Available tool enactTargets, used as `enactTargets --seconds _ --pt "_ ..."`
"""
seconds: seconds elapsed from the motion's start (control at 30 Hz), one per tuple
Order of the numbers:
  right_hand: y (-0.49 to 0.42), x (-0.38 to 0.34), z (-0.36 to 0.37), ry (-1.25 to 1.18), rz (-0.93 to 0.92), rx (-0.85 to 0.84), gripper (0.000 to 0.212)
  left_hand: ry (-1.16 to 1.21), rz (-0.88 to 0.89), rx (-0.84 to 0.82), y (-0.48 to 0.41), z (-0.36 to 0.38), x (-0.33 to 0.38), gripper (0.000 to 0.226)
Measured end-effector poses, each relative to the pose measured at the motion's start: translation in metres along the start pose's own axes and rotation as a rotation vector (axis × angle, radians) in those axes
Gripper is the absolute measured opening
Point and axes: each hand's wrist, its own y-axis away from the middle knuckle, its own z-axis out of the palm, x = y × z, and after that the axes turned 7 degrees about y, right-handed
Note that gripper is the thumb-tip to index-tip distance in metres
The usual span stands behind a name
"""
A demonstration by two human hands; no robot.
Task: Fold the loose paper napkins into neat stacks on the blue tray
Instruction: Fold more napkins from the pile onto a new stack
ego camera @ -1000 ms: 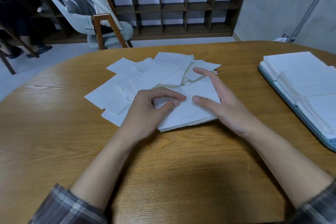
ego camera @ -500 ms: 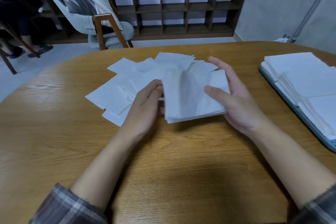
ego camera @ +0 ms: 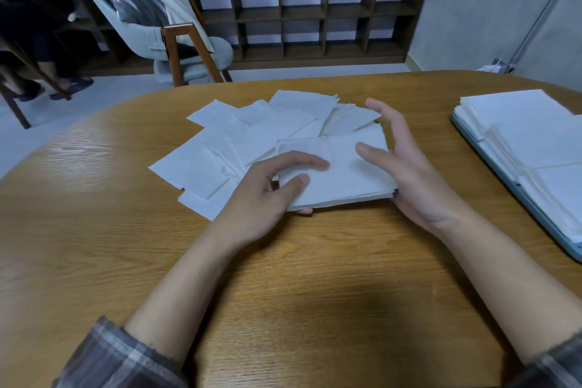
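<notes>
My left hand [ego camera: 267, 189] pinches the near left corner of a thick square bundle of white paper napkins [ego camera: 343, 176], thumb on top and one fingertip showing beneath. My right hand [ego camera: 409, 176], fingers straight, braces the bundle's right edge and hides that corner. Loose white napkins [ego camera: 220, 148] fan out to the left and behind it on the oval wooden table [ego camera: 283, 277]. At right, the blue tray [ego camera: 546, 221] holding neat white stacks [ego camera: 529, 135] is cut off by the frame.

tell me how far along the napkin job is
Done: several neat stacks sit on the blue tray at the right. In hand: the left hand grips a small bundle of napkins, thumb on top, while the right hand steadies its right edge. Left: a loose pile of napkins lies spread on the table behind the bundle, so plenty remains.
</notes>
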Motion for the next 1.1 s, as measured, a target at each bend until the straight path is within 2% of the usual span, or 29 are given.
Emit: enactTargets --seconds 0.1,0.17,0.23,0.33,0.4,0.5,0.57,0.63,0.7,0.77,0.87,1.1 --pt "0.004 -0.007 -0.007 -0.155 0.042 -0.202 0.051 0.025 -0.034 0.061 0.000 -0.001 -0.002 0.030" --pt "0.003 -0.005 -0.009 -0.125 0.063 -0.233 0.041 0.028 -0.028 0.062 0.000 -0.002 -0.002 0.030" --pt "0.002 -0.002 -0.008 -0.021 0.071 -0.185 0.032 0.027 -0.023 0.043 -0.001 -0.002 -0.002 0.029" --pt "0.000 0.004 -0.005 0.252 -0.026 -0.087 0.023 0.036 -0.007 0.004 -0.001 -0.004 -0.003 0.028" --pt "-0.001 0.006 -0.005 0.313 -0.095 -0.041 0.023 0.037 0.030 -0.010 -0.001 -0.004 -0.002 0.028" --pt "-0.002 0.008 -0.008 0.340 -0.145 0.030 0.023 0.002 0.092 0.124 -0.003 -0.004 -0.002 0.032" --pt "-0.003 0.011 -0.010 0.383 -0.150 0.043 0.024 -0.076 0.129 0.282 -0.005 -0.010 -0.009 0.035" --pt "-0.003 0.014 -0.010 0.433 -0.137 0.031 0.026 -0.290 0.177 0.384 -0.008 -0.018 -0.018 0.038" --pt "-0.004 0.018 -0.009 0.464 -0.121 0.025 0.027 -0.513 0.201 0.429 -0.011 -0.026 -0.026 0.040" --pt "-0.005 0.019 -0.008 0.481 -0.109 0.033 0.027 -0.630 0.182 0.423 -0.014 -0.032 -0.032 0.042" --pt "-0.004 0.020 -0.008 0.482 -0.105 0.047 0.025 -0.698 0.095 0.393 -0.017 -0.035 -0.039 0.043" --pt "-0.002 0.019 -0.006 0.469 -0.131 0.051 0.029 -0.743 0.099 0.453 -0.025 -0.040 -0.043 0.036"
